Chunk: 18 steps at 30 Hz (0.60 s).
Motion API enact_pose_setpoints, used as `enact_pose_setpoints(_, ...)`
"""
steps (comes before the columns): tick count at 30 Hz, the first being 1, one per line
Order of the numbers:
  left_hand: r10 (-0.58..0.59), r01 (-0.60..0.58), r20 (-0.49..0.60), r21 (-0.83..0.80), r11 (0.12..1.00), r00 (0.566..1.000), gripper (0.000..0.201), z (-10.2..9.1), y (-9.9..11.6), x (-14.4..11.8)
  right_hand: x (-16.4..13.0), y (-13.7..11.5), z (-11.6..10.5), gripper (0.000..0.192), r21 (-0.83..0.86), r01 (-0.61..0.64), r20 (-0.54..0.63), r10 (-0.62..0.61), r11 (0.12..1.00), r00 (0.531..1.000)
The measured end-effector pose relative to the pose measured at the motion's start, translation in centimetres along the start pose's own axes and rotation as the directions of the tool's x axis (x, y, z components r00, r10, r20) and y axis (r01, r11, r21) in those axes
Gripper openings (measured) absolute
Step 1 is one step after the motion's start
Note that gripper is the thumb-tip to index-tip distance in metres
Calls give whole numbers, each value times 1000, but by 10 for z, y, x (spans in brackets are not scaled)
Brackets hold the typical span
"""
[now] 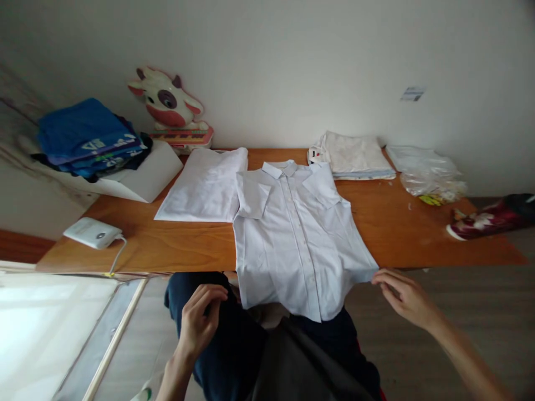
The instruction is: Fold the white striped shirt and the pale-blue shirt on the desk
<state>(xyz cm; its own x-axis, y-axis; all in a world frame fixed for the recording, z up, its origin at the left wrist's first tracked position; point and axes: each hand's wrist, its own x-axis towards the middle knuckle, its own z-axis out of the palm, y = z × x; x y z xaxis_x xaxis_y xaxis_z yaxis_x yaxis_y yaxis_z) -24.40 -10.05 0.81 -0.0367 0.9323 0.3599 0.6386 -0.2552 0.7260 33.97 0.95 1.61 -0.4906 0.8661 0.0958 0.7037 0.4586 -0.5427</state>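
A wooden surface (179, 245) runs just beyond the left grip (203, 320) and the right grip (401, 292). A pale short-sleeved shirt (288, 239) lies between and beyond the two, buttoned front up, collar pointing away, its hem draped over the near edge, probably because its length outruns the surface. The right grip pinches the shirt's lower corner at the fingertips, a hold that seems to keep the hem spread; the left grip curls loosely apart from the fabric, nothing visible in it. Well beyond and left of the left grip, a white box (146, 172) bears blue clothes (90, 136), perhaps piled aside to leave the middle to the shirt. Nearer, straight beyond that grip, folded white cloth (204, 186) lies against the shirt's side; a cow-faced toy (167, 100) is behind. Far beyond the right grip sits a cream folded stack (353, 153), with a red bottle (489, 217) to the grip's right and a plastic bag (430, 172) between. Left of the left grip, a white device (92, 232) rests near the edge, presumably so its cable (119, 253) can hang.
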Motion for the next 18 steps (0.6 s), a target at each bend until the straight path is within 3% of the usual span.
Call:
enact_pose_setpoints(3,22,-22,-38,-3,1000,999,23,25,20,42,64,-14,7,17,71,37,-105,-30,997,994)
enact_pose_setpoints(6,35,-35,-12,42,999,999,25,58,32,107,156,-19,16,21,78,98,-207,-80,992,975)
enact_pose_setpoints(9,66,-82,78,218,973,995,33,88,25,169,240,-11,25,33,-45,125,-225,-132,991,965)
enact_pose_setpoints(11,39,-78,112,368,927,993,43,102,14,194,274,-1,34,49,-187,86,-161,-117,979,980)
enact_pose_setpoints(14,3,-83,158,500,862,987,59,108,0,196,276,7,51,61,-363,-1,-68,-25,932,997)
enact_pose_setpoints(18,25,-132,211,510,850,977,59,101,5,154,216,1,70,63,-442,-38,-87,-1,896,996)
